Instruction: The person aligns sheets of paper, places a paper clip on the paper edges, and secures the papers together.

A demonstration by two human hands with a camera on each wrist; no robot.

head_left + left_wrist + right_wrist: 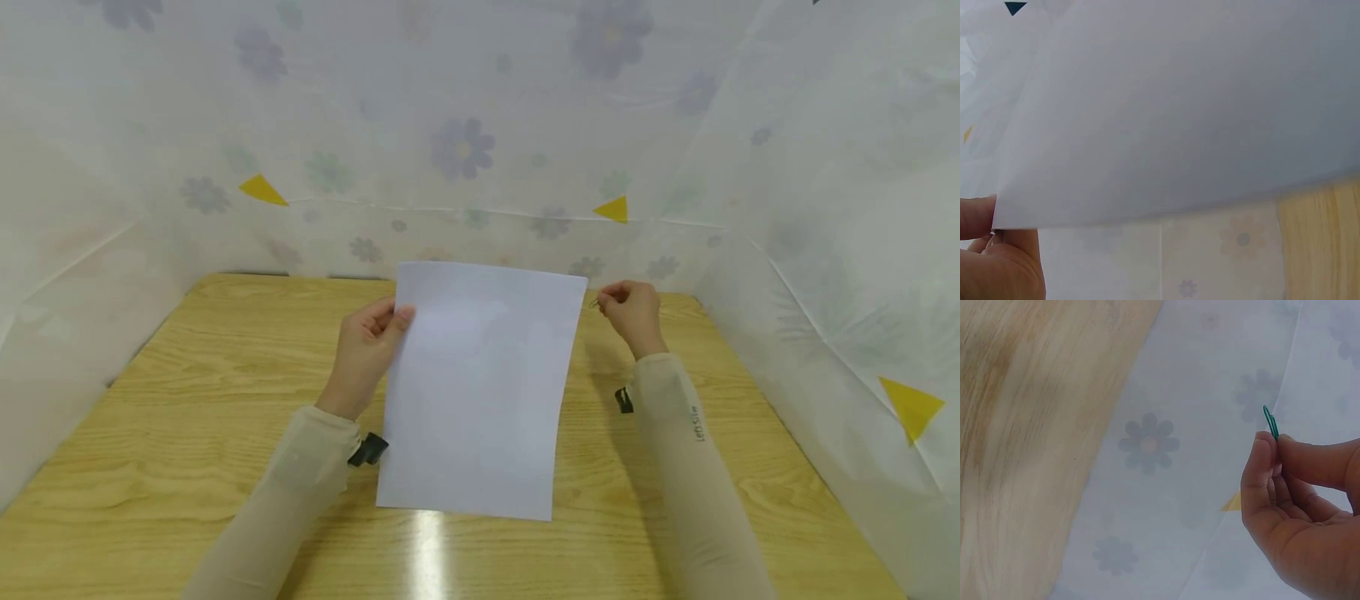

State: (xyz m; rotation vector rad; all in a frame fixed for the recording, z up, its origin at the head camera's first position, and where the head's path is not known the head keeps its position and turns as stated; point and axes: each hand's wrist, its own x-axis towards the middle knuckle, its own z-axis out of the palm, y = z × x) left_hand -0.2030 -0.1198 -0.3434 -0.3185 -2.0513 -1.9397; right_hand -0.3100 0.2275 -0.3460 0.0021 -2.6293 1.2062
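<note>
A blank white sheet of paper (480, 392) is held up above the table, its face toward the head camera. My left hand (366, 354) pinches the paper's left edge near the top, thumb in front. In the left wrist view the paper (1166, 112) fills most of the picture, with the left hand (1007, 256) at its corner. Just right of the paper's upper right corner, my right hand (632, 315) pinches a small paper clip (594, 303). Seen from the right wrist, the paper clip (1271, 422) is green and sticks up between thumb and index finger of the right hand (1300, 500).
The wooden table (187, 467) lies under both hands. White flowered sheeting (360, 108) hangs at the back and both sides. Yellow tape pieces (911, 408) are stuck on it. Dark straps (367, 450) sit at the wrists.
</note>
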